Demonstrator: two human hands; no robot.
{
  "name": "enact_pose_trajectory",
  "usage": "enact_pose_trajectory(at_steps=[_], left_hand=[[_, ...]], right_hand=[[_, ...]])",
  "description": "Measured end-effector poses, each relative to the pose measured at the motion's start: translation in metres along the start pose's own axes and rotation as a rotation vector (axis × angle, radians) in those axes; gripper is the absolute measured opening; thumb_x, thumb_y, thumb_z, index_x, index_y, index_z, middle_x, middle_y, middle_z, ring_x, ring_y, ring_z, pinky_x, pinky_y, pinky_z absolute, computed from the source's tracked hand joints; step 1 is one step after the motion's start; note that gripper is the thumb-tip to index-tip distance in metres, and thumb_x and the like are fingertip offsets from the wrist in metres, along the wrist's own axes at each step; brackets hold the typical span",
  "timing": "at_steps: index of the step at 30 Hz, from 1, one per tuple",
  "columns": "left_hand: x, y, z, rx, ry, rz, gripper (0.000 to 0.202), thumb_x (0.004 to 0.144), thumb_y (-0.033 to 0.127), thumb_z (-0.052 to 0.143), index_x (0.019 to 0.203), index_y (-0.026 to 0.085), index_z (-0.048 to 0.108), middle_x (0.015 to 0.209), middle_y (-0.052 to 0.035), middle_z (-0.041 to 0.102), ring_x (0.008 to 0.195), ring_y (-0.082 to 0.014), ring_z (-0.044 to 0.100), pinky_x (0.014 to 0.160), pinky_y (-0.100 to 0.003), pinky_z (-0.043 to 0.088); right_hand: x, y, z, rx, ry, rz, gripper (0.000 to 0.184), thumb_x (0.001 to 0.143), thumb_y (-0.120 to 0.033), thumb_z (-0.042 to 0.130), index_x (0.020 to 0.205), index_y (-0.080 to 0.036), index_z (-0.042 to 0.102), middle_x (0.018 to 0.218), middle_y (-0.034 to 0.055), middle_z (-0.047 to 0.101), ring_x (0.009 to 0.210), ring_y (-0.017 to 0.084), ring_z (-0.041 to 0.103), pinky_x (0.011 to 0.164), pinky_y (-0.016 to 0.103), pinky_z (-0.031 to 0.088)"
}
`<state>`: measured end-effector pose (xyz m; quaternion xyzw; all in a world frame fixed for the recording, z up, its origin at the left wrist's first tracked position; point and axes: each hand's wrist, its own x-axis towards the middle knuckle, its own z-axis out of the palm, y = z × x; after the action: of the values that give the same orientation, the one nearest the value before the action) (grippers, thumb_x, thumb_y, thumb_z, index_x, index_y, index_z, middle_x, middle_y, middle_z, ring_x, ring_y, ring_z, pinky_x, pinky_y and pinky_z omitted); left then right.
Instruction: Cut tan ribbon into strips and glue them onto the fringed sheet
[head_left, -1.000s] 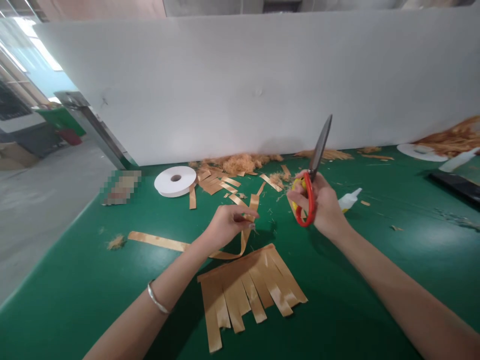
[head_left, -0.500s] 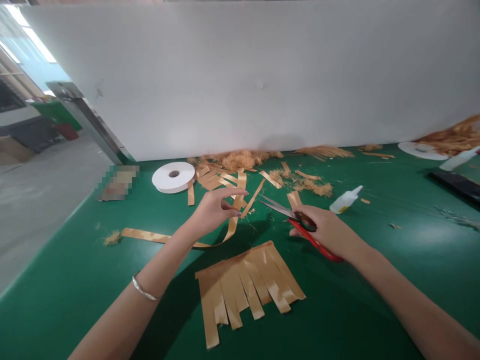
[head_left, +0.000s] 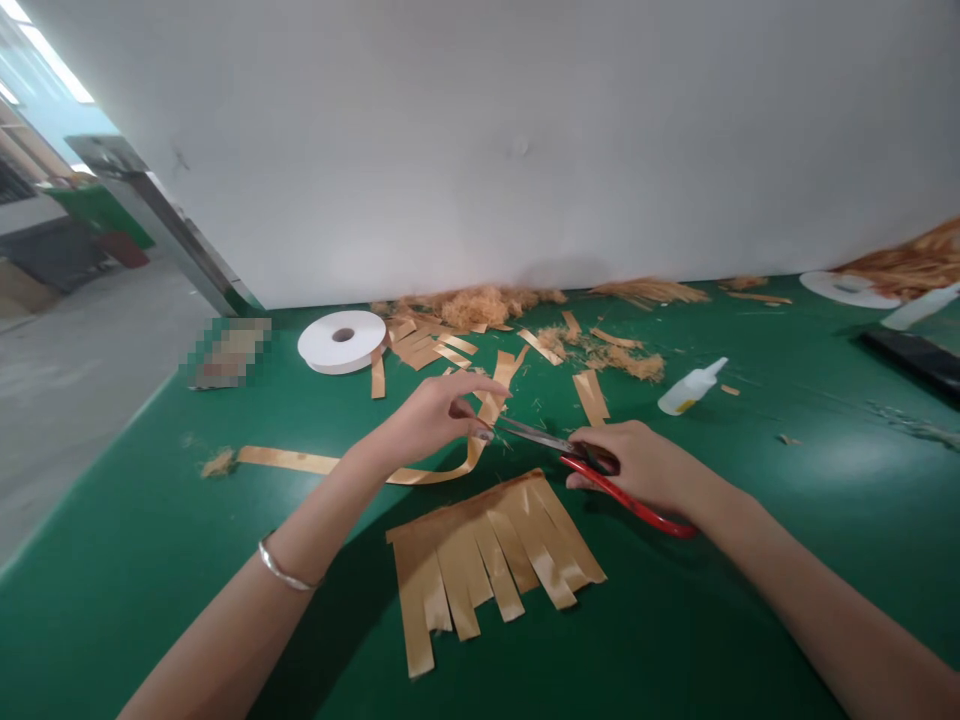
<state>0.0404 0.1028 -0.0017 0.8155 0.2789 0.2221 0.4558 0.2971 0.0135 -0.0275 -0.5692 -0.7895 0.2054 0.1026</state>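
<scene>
My left hand (head_left: 431, 415) pinches a long golden ribbon (head_left: 322, 463) that trails left across the green table (head_left: 112, 560) and curls up to my fingers. My right hand (head_left: 637, 465) grips red-handled scissors (head_left: 592, 470); the blades point left and meet the ribbon just right of my left fingertips. In front of both hands lies a fringe of several cut golden strips (head_left: 487, 555) laid side by side.
A white tape roll (head_left: 341, 340) sits at the back left beside loose ribbon offcuts (head_left: 427, 350) and frayed fibre piles (head_left: 480, 305). A small white glue bottle (head_left: 690, 388) lies to the right. A white wall panel (head_left: 525, 150) runs along the table's far edge.
My right hand swung the scissors down from upright to level and brought the blades to the ribbon. My left hand lifted the ribbon end a little.
</scene>
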Motion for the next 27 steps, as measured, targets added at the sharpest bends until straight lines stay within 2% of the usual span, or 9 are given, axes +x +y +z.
enact_pose_trajectory(at_steps=[4,11,19,27], left_hand=[[0.0009,-0.003,0.0024,0.005,0.011,0.043,0.029,0.075,0.014,0.058,0.102,0.022,0.064,0.117,-0.0047,0.059,0.071,-0.0116,0.066,0.065,-0.023,0.055],[0.0005,0.0003,0.0047,-0.018,-0.051,0.042,0.033,0.074,0.012,0.059,0.105,0.023,0.064,0.117,-0.0061,0.059,0.069,-0.0128,0.067,0.064,-0.025,0.057],[0.0,0.0028,0.0085,-0.035,-0.035,0.022,0.033,0.073,0.014,0.061,0.104,0.024,0.065,0.118,-0.0058,0.059,0.07,-0.0124,0.067,0.064,-0.024,0.057],[0.0,0.003,0.0095,-0.093,-0.043,0.021,0.033,0.074,0.016,0.061,0.105,0.024,0.065,0.12,-0.0058,0.059,0.073,-0.0138,0.067,0.065,-0.026,0.058]], right_hand=[[0.0007,-0.0004,0.0008,0.046,0.001,-0.01,0.031,0.076,-0.052,0.058,0.081,-0.022,0.06,0.064,0.0008,0.06,0.057,0.014,0.051,0.053,0.023,0.034],[0.0009,-0.0007,0.0007,0.108,-0.02,0.016,0.034,0.077,-0.055,0.056,0.082,-0.022,0.064,0.061,0.001,0.059,0.051,0.013,0.048,0.05,0.023,0.034],[0.0011,-0.0037,0.0002,0.056,0.004,-0.029,0.036,0.077,-0.056,0.055,0.081,-0.021,0.063,0.055,-0.0007,0.053,0.05,0.012,0.045,0.049,0.023,0.032],[0.0003,0.0006,0.0018,0.053,0.018,-0.057,0.034,0.079,-0.054,0.054,0.082,-0.022,0.065,0.06,0.0014,0.06,0.052,0.013,0.049,0.051,0.023,0.034]])
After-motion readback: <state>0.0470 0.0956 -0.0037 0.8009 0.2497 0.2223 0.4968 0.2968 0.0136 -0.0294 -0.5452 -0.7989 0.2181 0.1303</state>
